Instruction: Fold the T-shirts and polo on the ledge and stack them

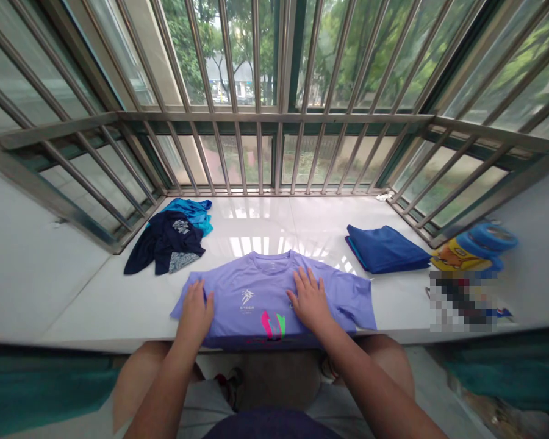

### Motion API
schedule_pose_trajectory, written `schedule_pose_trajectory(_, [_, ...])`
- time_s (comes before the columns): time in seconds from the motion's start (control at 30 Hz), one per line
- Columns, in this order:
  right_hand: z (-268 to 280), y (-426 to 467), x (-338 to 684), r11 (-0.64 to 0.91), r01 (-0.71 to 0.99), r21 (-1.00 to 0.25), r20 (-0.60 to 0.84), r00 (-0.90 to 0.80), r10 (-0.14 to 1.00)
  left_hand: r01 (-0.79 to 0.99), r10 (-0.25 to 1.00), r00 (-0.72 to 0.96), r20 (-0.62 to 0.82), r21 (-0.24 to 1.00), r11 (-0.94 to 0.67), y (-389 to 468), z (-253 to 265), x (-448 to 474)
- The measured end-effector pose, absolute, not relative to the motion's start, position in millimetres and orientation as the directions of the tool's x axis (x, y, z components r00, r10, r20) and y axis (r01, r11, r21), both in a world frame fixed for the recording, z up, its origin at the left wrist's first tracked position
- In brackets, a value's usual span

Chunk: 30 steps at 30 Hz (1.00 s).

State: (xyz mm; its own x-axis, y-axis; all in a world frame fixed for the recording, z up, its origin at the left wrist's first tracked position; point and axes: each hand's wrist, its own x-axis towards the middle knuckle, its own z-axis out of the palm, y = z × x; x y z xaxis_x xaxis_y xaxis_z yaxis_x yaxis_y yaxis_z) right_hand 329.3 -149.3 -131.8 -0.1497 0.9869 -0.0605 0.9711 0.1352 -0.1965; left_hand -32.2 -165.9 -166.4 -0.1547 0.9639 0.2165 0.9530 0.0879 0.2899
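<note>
A lavender T-shirt [265,286] lies spread on the white ledge, its neckline toward the window and its lower part hanging over the front edge. White print and a pink and green design mark its front. My left hand [196,310] rests on the shirt by the sleeve on the left, fingers extended and holding nothing. Flat on the chest, right of the middle, is my right hand [310,299], its fingers spread and partly covering some print.
Crumpled dark navy [165,241] and bright blue clothes [190,210] lie at the left. Folded blue clothing [388,249] sits at the right, beside a yellow and blue container [473,250] and a blurred-out item [466,302]. Metal bars [279,117] enclose the ledge before the window.
</note>
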Motion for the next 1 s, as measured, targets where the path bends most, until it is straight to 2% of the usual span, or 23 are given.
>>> schedule_pose_trajectory(0.1, [-134.2,-135.4,306.0,0.207,0.949,-0.237,-0.084,-0.232,0.969,0.925,0.911,-0.368,0.188,0.168,0.340,-164.8,-147.4,-64.3])
schedule_pose_trajectory(0.2, [-142.8,-126.6,290.0,0.225,0.943,-0.243,-0.101,-0.255,0.962,0.876,0.876,-0.480,0.049,0.083,0.475,-166.0,-132.5,-85.4])
schedule_pose_trajectory(0.3, [-148.7,-117.2,287.5,0.232,0.942,-0.240,-0.083,-0.258,0.962,0.878,0.891,-0.442,-0.105,0.155,0.454,-160.5,-123.0,-96.5])
schedule_pose_trajectory(0.37, [-149.3,-109.4,289.3,0.239,0.942,-0.238,-0.079,-0.264,0.961,0.868,0.897,-0.413,-0.157,0.230,0.439,-151.6,-116.7,-100.6])
schedule_pose_trajectory(0.53, [-145.2,-86.7,290.9,0.230,0.948,-0.219,-0.074,-0.251,0.965,0.812,0.876,-0.479,-0.065,0.346,0.470,-130.8,-90.3,-92.1])
schedule_pose_trajectory(0.63, [-143.1,-73.3,291.7,0.219,0.953,-0.209,-0.079,-0.239,0.968,0.804,0.881,-0.460,0.111,0.472,0.361,-135.6,-72.4,-61.9])
schedule_pose_trajectory(0.7, [-142.4,-65.4,293.3,0.214,0.954,-0.210,-0.078,-0.235,0.969,0.833,0.913,-0.336,0.232,0.526,0.173,-147.3,-66.4,-32.8])
schedule_pose_trajectory(0.77, [-142.3,-58.8,295.6,0.216,0.952,-0.216,-0.072,-0.236,0.969,0.862,0.953,0.000,0.303,0.483,-0.153,-163.0,-69.0,-4.1])
schedule_pose_trajectory(0.83, [-142.9,-54.0,297.8,0.221,0.950,-0.219,-0.062,-0.240,0.969,0.792,0.874,0.365,0.319,0.387,-0.472,-179.1,-81.1,15.6])
schedule_pose_trajectory(0.87, [-143.4,-52.1,298.8,0.224,0.950,-0.219,-0.059,-0.242,0.968,0.765,0.837,0.454,0.306,0.347,-0.542,-186.0,-90.2,19.9])
schedule_pose_trajectory(0.9, [-144.0,-50.5,299.7,0.228,0.949,-0.218,-0.057,-0.245,0.968,0.780,0.840,0.457,0.292,0.323,-0.536,-191.6,-100.5,20.1])
schedule_pose_trajectory(1.0, [-146.0,-46.1,301.7,0.239,0.948,-0.212,-0.051,-0.255,0.966,0.883,0.935,0.237,0.265,0.343,-0.321,-197.9,-131.8,-0.2])
